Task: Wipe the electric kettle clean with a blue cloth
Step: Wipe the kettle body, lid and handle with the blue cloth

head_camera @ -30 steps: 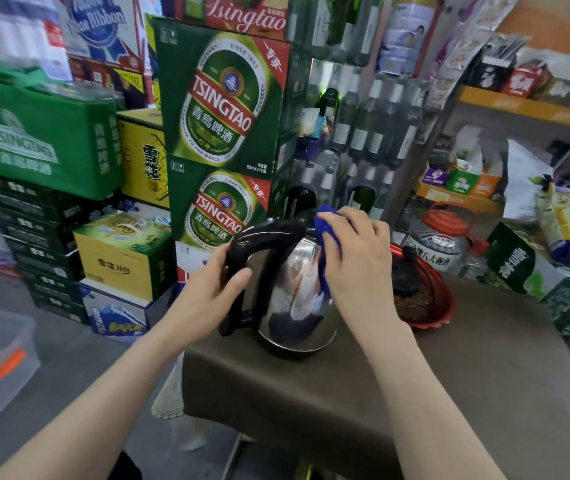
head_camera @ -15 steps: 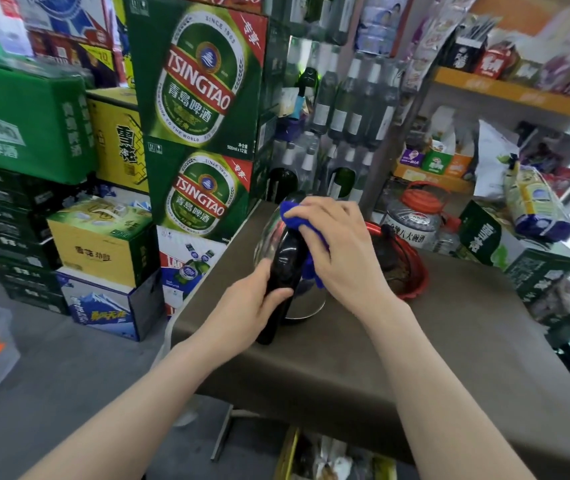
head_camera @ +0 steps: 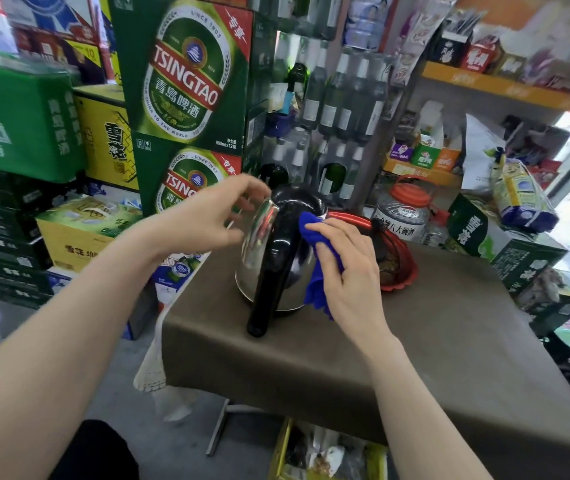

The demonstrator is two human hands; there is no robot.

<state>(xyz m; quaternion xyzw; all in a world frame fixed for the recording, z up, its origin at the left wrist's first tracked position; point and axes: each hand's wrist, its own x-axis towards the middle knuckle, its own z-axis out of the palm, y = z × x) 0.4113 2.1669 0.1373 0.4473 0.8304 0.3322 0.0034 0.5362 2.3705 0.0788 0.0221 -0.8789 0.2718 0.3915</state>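
**Kettle held between two hands, cloth on its right side**

The kettle (head_camera: 259, 237) stands near the far left corner of the table (head_camera: 432, 341), its black handle turned toward the person. It sits between the two hands. The right hand (head_camera: 349, 268) is against the kettle's right wall, just beside the handle, with its fingers curled round a bunched blue cloth (head_camera: 313, 226) and pressing it onto the steel. A loose end of the cloth hangs below the palm. The left hand (head_camera: 203, 216) is at the kettle's upper left side, fingers spread and only loosely bent, the fingertips at the rim by the black lid. It grips nothing, and motion blur hides how firmly it touches.

Both forearms reach in from the near edge, the left one from low on the left, the right one across the table's near side.

The table is covered in a brown cloth. A red basket (head_camera: 401, 271) sits right behind the kettle, and a jar (head_camera: 403, 213) with a red lid stands at the far edge. Beyond the table's left edge, green beer boxes (head_camera: 190, 81) are stacked on the floor (head_camera: 131, 427). Bottles (head_camera: 339, 98) and an orange shelf (head_camera: 505, 88) of packets fill the back.
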